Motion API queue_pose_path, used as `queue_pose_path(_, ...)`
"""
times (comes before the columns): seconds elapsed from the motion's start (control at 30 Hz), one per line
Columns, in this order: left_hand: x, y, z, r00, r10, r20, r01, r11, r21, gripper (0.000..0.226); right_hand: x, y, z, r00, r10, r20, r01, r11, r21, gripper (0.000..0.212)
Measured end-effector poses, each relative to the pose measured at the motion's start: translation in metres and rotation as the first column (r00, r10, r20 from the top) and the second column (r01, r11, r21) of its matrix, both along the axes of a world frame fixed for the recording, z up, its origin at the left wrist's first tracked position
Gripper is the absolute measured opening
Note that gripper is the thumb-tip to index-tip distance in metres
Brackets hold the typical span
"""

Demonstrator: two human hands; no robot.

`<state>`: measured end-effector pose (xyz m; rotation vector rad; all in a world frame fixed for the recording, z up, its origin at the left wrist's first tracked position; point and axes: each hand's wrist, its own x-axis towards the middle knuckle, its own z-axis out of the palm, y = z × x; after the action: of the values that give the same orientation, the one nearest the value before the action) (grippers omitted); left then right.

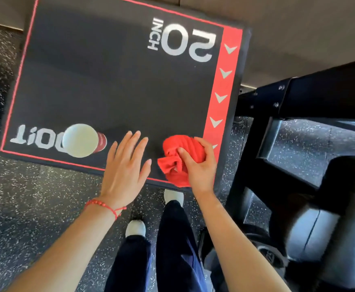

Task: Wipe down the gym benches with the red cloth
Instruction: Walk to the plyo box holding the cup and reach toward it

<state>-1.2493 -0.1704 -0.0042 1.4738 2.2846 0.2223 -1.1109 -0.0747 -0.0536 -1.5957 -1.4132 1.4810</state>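
Note:
A black padded box (109,85) with red trim and "20 INCH" printed on top fills the middle of the view. My right hand (197,163) grips the bunched red cloth (179,151) at the box's near right corner, pressing it on the top. Just left of it, my left hand (126,165) is spread flat with straight fingers over the near edge of the box; a red bead bracelet is on that wrist.
A red and white cup (81,140) stands on the box near the front left, close to my left fingertips. A black steel rack frame (277,114) and a grey pad (320,232) crowd the right side. Speckled rubber floor (24,197) surrounds my feet.

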Motion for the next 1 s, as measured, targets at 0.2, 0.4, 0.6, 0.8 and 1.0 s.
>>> queue_pose_path(0.2,0.006,0.022,-0.028,1.0,0.024,0.015,-0.023,0.999,-0.032,0.053,0.012,0.02,-0.033,0.996,-0.004,0.086,-0.001,0.999,0.05,0.04)
queue_pose_path(0.4,0.027,0.026,-0.032,0.999,-0.001,0.033,0.004,0.998,-0.063,0.053,0.038,0.026,-0.044,0.975,0.105,0.194,-0.12,0.99,0.067,0.04)
queue_pose_path(0.6,0.042,0.022,-0.032,0.999,-0.023,0.043,0.027,0.996,-0.09,0.052,0.037,0.025,-0.042,0.941,0.166,0.294,-0.194,0.979,0.068,0.044)
queue_pose_path(0.8,0.039,0.017,-0.029,0.998,-0.042,0.043,0.046,0.994,-0.096,0.053,0.038,0.029,-0.035,0.904,0.131,0.406,-0.193,0.974,0.117,0.047)
queue_pose_path(1.0,0.035,0.013,-0.019,0.997,-0.08,0.018,0.08,0.996,-0.029,0.047,0.042,0.024,-0.025,0.921,0.107,0.376,-0.157,0.982,0.106,0.046)
